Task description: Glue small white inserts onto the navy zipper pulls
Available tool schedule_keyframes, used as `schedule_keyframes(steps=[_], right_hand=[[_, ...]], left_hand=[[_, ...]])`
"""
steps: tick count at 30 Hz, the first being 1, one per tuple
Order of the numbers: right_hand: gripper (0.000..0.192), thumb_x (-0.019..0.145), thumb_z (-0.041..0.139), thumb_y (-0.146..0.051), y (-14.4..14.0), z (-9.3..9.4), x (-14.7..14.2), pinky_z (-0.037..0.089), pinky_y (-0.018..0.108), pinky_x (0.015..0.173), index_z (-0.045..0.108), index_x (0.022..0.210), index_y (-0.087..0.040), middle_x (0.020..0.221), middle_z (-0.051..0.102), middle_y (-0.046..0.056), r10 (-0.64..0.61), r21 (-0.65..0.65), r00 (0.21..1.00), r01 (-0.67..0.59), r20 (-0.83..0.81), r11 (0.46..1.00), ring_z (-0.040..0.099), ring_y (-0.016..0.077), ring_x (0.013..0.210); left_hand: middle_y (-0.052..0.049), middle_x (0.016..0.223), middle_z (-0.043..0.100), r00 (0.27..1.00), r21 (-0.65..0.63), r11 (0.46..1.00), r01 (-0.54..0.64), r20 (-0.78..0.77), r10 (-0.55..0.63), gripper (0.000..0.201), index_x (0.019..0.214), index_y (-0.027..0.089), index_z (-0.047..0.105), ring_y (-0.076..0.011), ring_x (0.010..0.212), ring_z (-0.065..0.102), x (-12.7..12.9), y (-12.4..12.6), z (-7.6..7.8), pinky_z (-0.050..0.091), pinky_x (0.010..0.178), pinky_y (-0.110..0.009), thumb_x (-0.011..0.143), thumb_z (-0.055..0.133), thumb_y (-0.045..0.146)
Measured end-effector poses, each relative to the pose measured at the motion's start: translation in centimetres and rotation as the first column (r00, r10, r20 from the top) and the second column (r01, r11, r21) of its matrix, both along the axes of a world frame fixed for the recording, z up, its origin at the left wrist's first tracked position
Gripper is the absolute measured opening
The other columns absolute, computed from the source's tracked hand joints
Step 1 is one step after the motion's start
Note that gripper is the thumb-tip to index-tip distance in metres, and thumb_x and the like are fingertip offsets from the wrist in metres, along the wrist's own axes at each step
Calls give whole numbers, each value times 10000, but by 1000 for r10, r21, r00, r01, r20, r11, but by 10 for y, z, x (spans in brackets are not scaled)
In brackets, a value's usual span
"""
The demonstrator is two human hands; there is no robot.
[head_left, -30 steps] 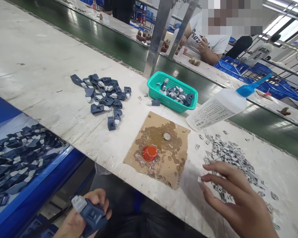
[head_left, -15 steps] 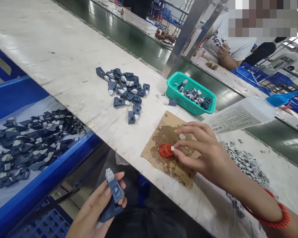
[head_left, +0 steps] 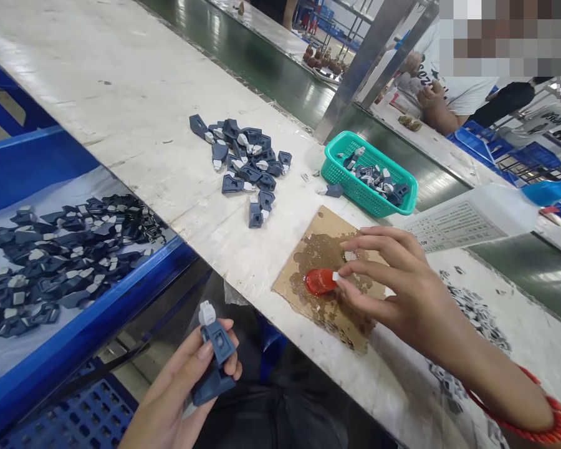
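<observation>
My left hand [head_left: 187, 380] is closed around a dark blue plastic part [head_left: 220, 342] with a light grey piece at its upper end, held in front of the table edge. Between the thumb and fingertips of my right hand [head_left: 393, 280] is a small white plastic piece [head_left: 336, 276]. That piece is at the rim of a shallow red cap [head_left: 318, 282], which looks wet inside. Under the cap lies a cardboard square [head_left: 303, 249] with dark wet stains. A whitish lump [head_left: 350, 255] sits on the cardboard, partly behind my right fingers.
A pile of blue and grey parts [head_left: 247, 156] lies on the white table [head_left: 135, 149]. Behind the cardboard stands a green basket [head_left: 369, 193] of parts, beside a bottle [head_left: 481, 218]. Small grey pieces [head_left: 479, 312] lie right; a blue crate [head_left: 135, 293] of parts is left. A person [head_left: 462, 87] sits opposite.
The whole view has shifted a little, with the table things appearing farther right. Both hands keep their holds; the white piece stays at the red cap's rim.
</observation>
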State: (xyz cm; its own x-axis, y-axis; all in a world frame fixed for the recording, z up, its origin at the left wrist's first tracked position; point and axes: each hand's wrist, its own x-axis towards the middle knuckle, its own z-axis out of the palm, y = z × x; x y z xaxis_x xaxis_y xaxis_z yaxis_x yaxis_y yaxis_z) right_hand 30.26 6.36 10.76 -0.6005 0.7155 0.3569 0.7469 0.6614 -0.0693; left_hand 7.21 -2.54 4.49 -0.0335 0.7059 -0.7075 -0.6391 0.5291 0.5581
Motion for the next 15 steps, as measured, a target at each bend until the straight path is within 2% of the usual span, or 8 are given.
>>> schedule_keyframes(steps=[5,11,15], right_hand=[[12,771,621,-184,-1,11,-1,429,450,876,629,763,-181,946,618,92,-27,92,999,31,-46,995,495,269,1035],[33,773,614,-201,-2,-2,0,431,473,860,629,745,-199,962,605,85,-45,6,997,46,-63,999,487,270,1028],[36,778,606,-197,-1,-4,2,428,487,857,633,756,-189,948,608,95,-53,53,997,57,-60,997,483,275,1020]], left_hand=[[-19,761,712,999,80,996,31,2,-32,233,850,220,732,-154,668,592,5,0,2,484,673,-234,647,744,336],[-20,828,733,986,168,971,168,-16,-168,182,868,254,729,-157,702,615,12,6,-1,473,669,-228,700,708,322],[9,830,731,981,205,960,191,1,-195,128,837,275,723,-141,746,617,17,8,-1,467,677,-194,718,693,313]])
